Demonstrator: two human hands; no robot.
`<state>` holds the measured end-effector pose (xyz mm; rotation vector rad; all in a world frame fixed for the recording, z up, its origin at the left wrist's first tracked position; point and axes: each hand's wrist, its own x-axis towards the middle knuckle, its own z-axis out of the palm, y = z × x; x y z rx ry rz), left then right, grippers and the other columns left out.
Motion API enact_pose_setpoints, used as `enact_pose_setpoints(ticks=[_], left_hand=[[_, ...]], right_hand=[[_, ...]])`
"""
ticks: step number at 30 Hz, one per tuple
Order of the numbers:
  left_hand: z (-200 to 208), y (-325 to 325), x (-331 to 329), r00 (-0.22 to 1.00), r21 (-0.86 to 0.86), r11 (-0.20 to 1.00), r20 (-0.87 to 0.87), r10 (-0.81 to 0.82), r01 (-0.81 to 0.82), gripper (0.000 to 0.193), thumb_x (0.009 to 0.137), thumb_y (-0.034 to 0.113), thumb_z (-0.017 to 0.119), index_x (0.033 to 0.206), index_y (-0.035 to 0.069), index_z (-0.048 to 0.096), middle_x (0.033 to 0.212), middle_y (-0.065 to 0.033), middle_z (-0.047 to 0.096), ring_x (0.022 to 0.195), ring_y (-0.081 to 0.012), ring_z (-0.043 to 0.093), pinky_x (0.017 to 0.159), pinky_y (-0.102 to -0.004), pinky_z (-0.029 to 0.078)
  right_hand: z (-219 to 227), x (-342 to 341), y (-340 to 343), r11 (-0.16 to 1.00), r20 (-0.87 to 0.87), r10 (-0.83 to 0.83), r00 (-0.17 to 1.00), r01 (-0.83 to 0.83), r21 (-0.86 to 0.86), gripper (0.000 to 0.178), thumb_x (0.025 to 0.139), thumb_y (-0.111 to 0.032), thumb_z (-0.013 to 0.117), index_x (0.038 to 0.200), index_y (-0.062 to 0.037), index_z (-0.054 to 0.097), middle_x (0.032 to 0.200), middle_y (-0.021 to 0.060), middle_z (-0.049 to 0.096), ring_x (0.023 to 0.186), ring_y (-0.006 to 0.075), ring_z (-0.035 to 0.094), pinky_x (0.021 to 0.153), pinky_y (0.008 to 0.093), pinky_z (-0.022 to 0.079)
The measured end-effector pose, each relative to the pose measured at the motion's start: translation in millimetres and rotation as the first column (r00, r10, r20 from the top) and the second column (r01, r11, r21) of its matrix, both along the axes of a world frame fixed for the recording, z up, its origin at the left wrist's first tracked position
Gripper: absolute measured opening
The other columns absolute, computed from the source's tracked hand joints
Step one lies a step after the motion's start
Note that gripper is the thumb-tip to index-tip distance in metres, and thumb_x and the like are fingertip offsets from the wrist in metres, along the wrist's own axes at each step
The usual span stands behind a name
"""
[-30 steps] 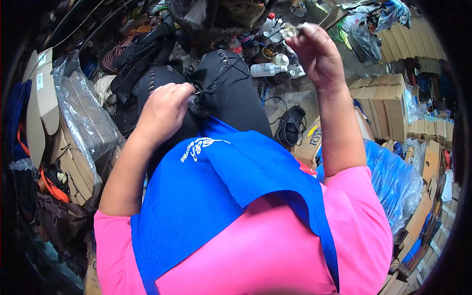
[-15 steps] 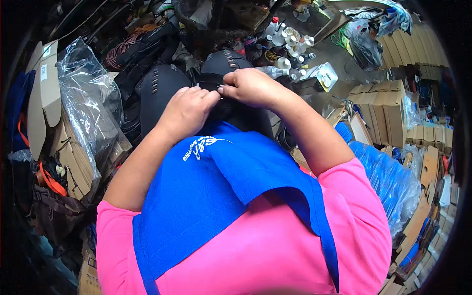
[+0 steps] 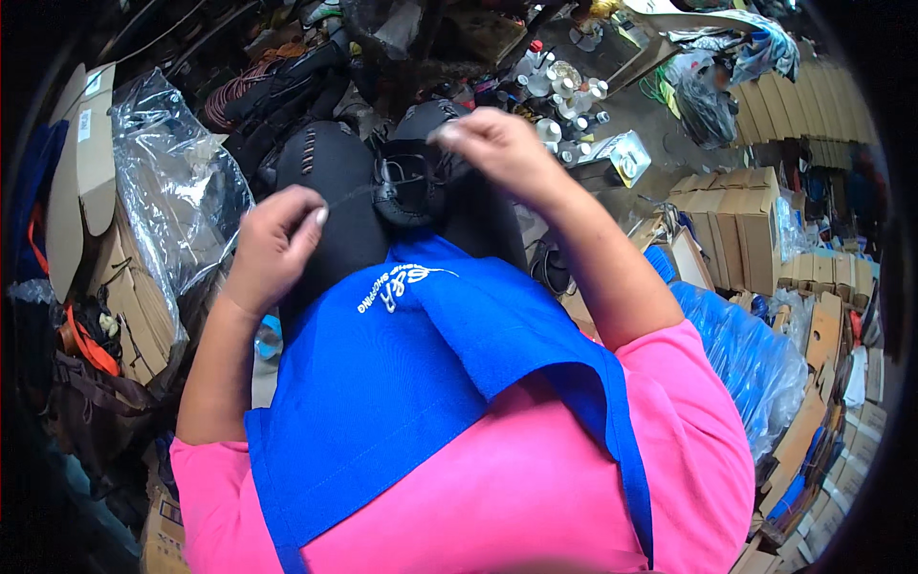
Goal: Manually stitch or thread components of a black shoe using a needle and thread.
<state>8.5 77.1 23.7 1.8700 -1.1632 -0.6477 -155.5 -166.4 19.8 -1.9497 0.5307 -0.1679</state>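
Black shoe (image 3: 409, 206): nestled between your thighs in black trousers (image 3: 335, 177), its opening facing up, just beyond the top of your blue apron (image 3: 421, 354).
Left hand (image 3: 275, 251): raised to the left of the shoe and apart from it, your thumb and forefinger pinched on a thin thread (image 3: 354, 196).
Thread: slants from that pinch across your left thigh toward the shoe.
Right hand (image 3: 505, 158): above and to the right of the shoe, nearer to it than your left; motion blurs your fingertips, so whether they grasp anything cannot be told.
Floor ahead: plastic bottles (image 3: 566, 91) cluster beyond your right hand.
Left side: a clear plastic sheet (image 3: 177, 177) drapes near your forearm.
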Motion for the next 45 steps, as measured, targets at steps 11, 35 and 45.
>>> enact_pose_setpoints(ticks=[11,35,45], left_hand=[[-9.0,-37.4,-22.8,0.757,-0.267,0.939,-0.561,-0.336,0.218,0.015,0.095,0.016,0.052,0.086,0.003,0.053,0.083,-0.0065,0.057,0.079,-0.0168,0.057,0.073,-0.0312,0.047],[-10.5,-94.4,-6.9,0.927,0.007,0.971,-0.299,-0.226,0.239,0.024,0.082,0.008,0.066,0.106,0.000,0.065,0.107,-0.0075,0.064,0.102,-0.0148,0.058,0.090,-0.0294,0.046],[-27.3,-112.4,3.4,0.824,0.012,0.916,-0.441,-0.355,0.401,0.018,0.083,0.011,0.067,0.096,-0.002,0.066,0.094,-0.0033,0.063,0.087,-0.0111,0.058,0.081,-0.0263,0.046]], right_hand=[[58.8,-33.1,-27.3,0.881,-0.020,0.454,0.891,-0.445,0.158,0.029,0.092,-0.028,0.059,0.102,-0.0028,0.069,0.077,0.0042,0.066,0.069,0.0141,0.060,0.067,0.0266,0.048],[19.7,-17.0,-24.7,0.974,-0.094,0.186,0.978,-0.196,-0.112,0.014,0.083,-0.008,0.066,0.097,-0.0093,0.070,0.086,0.0026,0.061,0.083,0.0125,0.058,0.075,0.0275,0.047],[4.3,-10.0,-30.2,0.903,-0.080,0.327,0.942,-0.336,-0.268,0.013,0.079,-0.006,0.068,0.090,-0.0102,0.070,0.086,0.0031,0.060,0.086,0.0159,0.059,0.077,0.0289,0.048]])
